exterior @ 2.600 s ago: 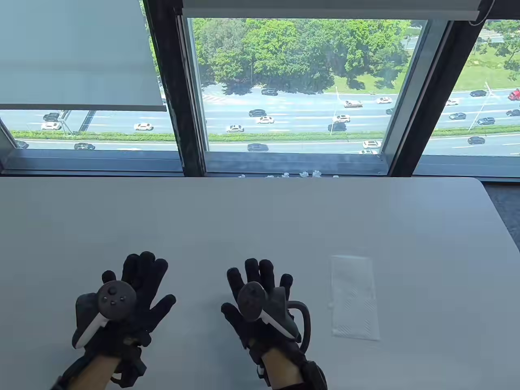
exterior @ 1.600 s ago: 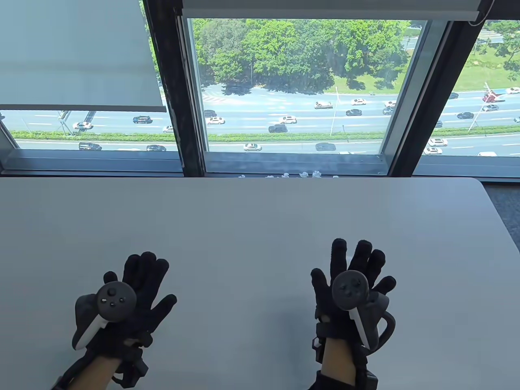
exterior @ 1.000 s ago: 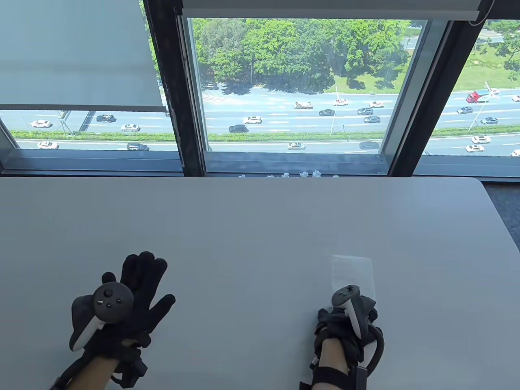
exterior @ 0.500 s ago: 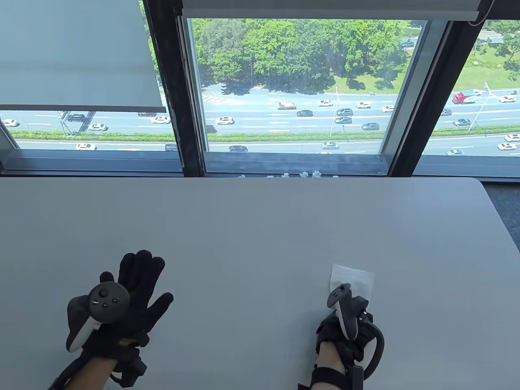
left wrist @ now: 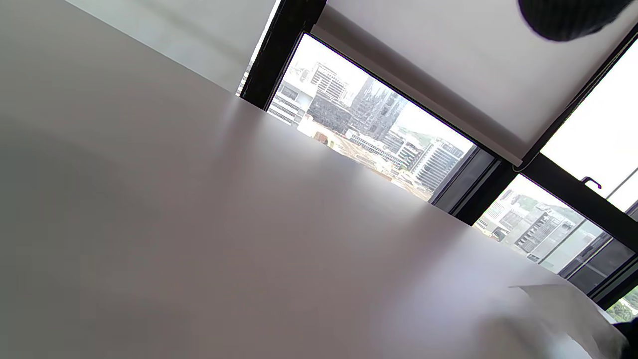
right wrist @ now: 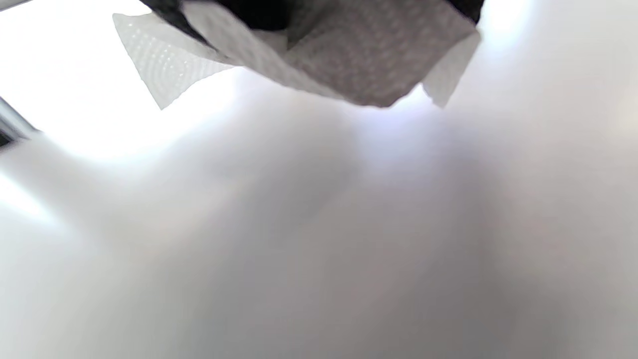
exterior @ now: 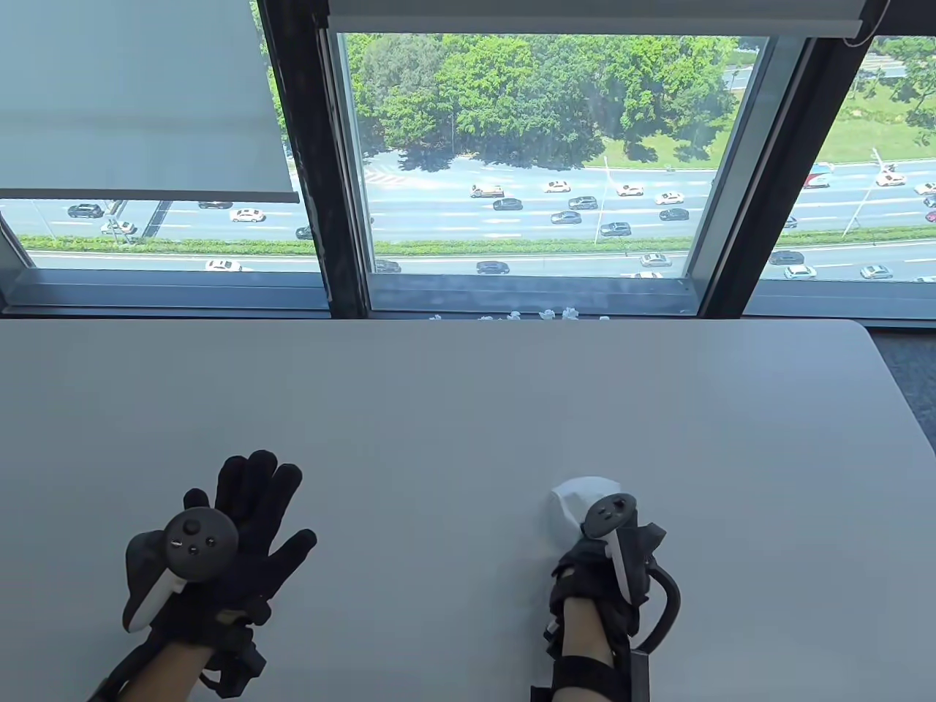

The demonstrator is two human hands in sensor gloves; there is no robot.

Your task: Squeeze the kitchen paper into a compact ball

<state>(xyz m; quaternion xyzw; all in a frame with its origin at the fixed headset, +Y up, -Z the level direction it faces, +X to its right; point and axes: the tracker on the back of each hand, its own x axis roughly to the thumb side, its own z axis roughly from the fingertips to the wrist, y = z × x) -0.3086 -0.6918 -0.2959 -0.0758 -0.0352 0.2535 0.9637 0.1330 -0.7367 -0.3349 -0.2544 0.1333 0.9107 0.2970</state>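
Note:
A white sheet of kitchen paper (exterior: 574, 501) is bunched in my right hand (exterior: 601, 563), which grips it just above the white table (exterior: 468, 395) at the front right. In the right wrist view the paper (right wrist: 344, 65) hangs crumpled from my fingers (right wrist: 259, 12), with corners sticking out. My left hand (exterior: 241, 526) rests flat on the table at the front left, fingers spread and empty. In the left wrist view the paper (left wrist: 563, 314) shows at the lower right edge.
Several small white paper balls (exterior: 545, 315) lie on the sill past the table's far edge. The window frame (exterior: 307, 161) stands behind. The table's right corner (exterior: 870, 333) is rounded.
My right hand moved right onto the flat paper, gathered it up toward itself and now holds it bunched, shifted slightly left. The left hand has stayed in place.

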